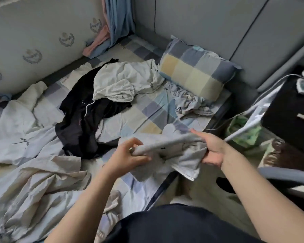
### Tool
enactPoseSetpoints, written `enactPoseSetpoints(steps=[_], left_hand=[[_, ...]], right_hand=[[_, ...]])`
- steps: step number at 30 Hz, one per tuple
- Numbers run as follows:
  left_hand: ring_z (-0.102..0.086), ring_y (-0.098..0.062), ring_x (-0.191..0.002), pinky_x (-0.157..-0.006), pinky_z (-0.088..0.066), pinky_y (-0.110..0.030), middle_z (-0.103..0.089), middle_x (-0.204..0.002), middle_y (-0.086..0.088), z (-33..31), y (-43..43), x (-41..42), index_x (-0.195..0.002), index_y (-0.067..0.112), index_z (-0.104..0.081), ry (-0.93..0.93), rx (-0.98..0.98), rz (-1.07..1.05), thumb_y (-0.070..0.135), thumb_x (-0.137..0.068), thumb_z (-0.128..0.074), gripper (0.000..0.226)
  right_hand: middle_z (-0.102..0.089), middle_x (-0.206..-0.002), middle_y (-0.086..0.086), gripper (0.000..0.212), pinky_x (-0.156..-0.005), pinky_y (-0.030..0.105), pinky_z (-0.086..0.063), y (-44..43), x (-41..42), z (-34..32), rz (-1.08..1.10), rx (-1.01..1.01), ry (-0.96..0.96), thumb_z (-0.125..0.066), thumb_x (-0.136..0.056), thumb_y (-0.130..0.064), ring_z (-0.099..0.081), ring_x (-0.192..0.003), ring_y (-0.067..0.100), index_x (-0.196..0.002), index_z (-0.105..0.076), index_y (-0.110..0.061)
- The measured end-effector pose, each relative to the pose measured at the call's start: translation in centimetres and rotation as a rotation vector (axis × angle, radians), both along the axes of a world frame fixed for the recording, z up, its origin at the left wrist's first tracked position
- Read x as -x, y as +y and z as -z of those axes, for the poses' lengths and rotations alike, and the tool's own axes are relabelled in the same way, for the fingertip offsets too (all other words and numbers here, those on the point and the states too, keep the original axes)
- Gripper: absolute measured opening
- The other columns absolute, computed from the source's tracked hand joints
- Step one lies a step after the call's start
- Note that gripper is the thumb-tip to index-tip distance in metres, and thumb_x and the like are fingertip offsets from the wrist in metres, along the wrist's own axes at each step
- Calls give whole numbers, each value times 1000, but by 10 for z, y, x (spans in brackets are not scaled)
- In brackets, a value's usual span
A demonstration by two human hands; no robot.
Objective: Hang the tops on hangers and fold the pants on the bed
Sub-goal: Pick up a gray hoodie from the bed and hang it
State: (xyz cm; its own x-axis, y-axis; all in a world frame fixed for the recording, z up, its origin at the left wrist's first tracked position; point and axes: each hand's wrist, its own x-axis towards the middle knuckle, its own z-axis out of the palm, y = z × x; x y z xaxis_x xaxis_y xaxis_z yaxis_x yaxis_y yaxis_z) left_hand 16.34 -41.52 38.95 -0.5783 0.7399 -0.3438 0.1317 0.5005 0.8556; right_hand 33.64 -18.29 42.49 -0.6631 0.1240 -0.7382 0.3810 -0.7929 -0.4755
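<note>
Your left hand [126, 155] and right hand [212, 149] both have their grip clamped on a grey garment [167, 142], which stretches between them, above the near edge of the bed [147, 111].

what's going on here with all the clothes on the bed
A person at the bed's edge holds a grey garment stretched between the left hand and right hand, each with a grip on one end. A black garment, a pale top and a crumpled blue piece lie loose on the checked sheet near the pillow.
</note>
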Motion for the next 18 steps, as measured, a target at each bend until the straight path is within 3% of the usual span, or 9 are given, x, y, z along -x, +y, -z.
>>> enactPoseSetpoints(steps=[2,5,6,8,10,12,15,18], left_hand=[[-54,-3,-74,-61,-38,-10,-57,-90,4,6,2,-11,-88,24,-61,235,105,123,21,-76,-85,27],[-58,-12,-78,-59,-41,-25,-63,-87,2,12,15,-33,-89,24,-54,273,103,-39,8,-82,-66,21],[-59,-14,-77,-58,-41,-29,-65,-84,2,11,23,-40,-91,24,-51,242,94,-91,7,-84,-60,20],[-63,-20,-73,-55,-43,-31,-67,-78,-1,5,42,-57,-90,23,-53,112,44,-87,7,-87,-58,17],[-66,-22,-68,-55,-48,-30,-70,-71,-3,-7,65,-80,-87,17,-61,-58,-54,2,5,-88,-64,13],[-64,-13,-63,-54,-47,-26,-70,-66,2,-24,88,-107,-83,15,-68,-130,-143,154,9,-90,-70,9],[-71,-15,-71,-64,-57,-32,-75,-75,0,-52,117,-167,-84,18,-75,-197,-172,414,30,-91,-69,15],[-72,-21,-77,-72,-58,-39,-76,-86,-16,-78,137,-248,-87,20,-76,-336,-158,601,51,-87,-61,35]], right_hand=[[-73,-99,23,43,-78,45,-62,-11,-28,-12,68,-38,6,-60,-92,-40,-74,-89,33,-107,-76,-3],[-68,-110,23,37,-96,49,-55,-26,-71,-33,208,-106,-5,-76,-77,-34,-67,-103,34,-97,-79,-3],[-65,-111,22,36,-102,50,-50,-31,-87,-40,264,-130,-7,-79,-71,-32,-63,-104,34,-95,-79,-5],[-68,-113,19,37,-98,46,-52,-38,-122,-52,393,-179,-4,-81,-66,-29,-68,-103,31,-98,-80,-9],[-69,-123,14,49,-98,44,-53,-43,-165,-64,514,-255,-21,-78,-69,-27,-68,-112,28,-116,-75,-14],[-68,-125,9,55,-106,44,-45,-52,-212,-77,594,-361,-50,-76,-71,-24,-64,-115,25,-126,-69,-20],[-71,-109,3,60,-92,35,-50,-74,-282,-91,669,-535,-86,-81,-64,-18,-67,-101,18,-122,-71,-28],[-76,-105,4,62,-90,35,-52,-104,-347,-95,718,-667,-284,-87,-57,-17,-71,-98,18,-117,-72,-18]])
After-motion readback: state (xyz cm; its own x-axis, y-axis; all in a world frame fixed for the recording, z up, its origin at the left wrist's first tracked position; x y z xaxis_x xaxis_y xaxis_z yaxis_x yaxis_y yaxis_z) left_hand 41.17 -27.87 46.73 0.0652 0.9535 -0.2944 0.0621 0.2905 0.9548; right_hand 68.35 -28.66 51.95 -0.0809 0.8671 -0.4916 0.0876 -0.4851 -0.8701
